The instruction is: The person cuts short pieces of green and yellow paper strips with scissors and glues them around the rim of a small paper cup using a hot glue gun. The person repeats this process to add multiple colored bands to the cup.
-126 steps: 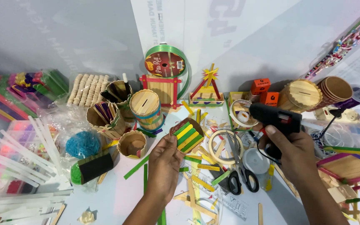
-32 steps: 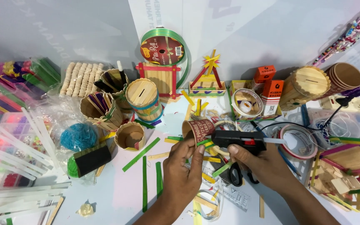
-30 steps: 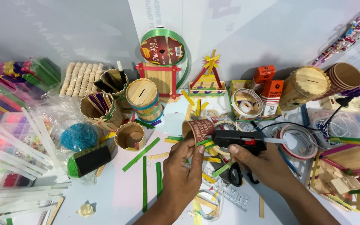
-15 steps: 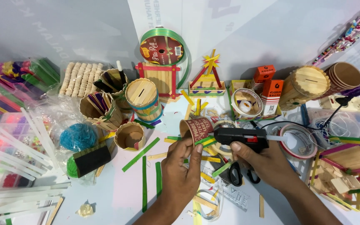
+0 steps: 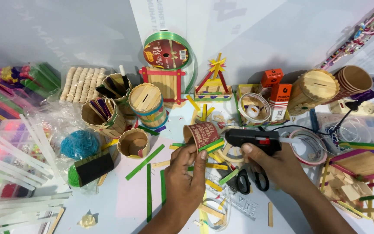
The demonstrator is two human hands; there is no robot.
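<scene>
Paper cup (image 5: 200,135) is pinched sideways by left hand (image 5: 187,175), so the glue gun (image 5: 253,138), gripped by right hand (image 5: 278,167), is met just beside its stick-covered side.

At the centre of the frame the left hand (image 5: 187,173) holds a paper cup (image 5: 201,135), with the glue gun (image 5: 253,139) in the right hand (image 5: 278,167) just to its right, nozzle toward the cup. Scissors (image 5: 252,180) lie below the gun, under the right hand. A tape roll (image 5: 307,147) sits right of the gun. A ribbon spool (image 5: 167,54) stands at the upper centre, against the wall. A stick-built round box (image 5: 147,105) stands left of the cup, and a ball of string (image 5: 79,144) lies further left.
</scene>
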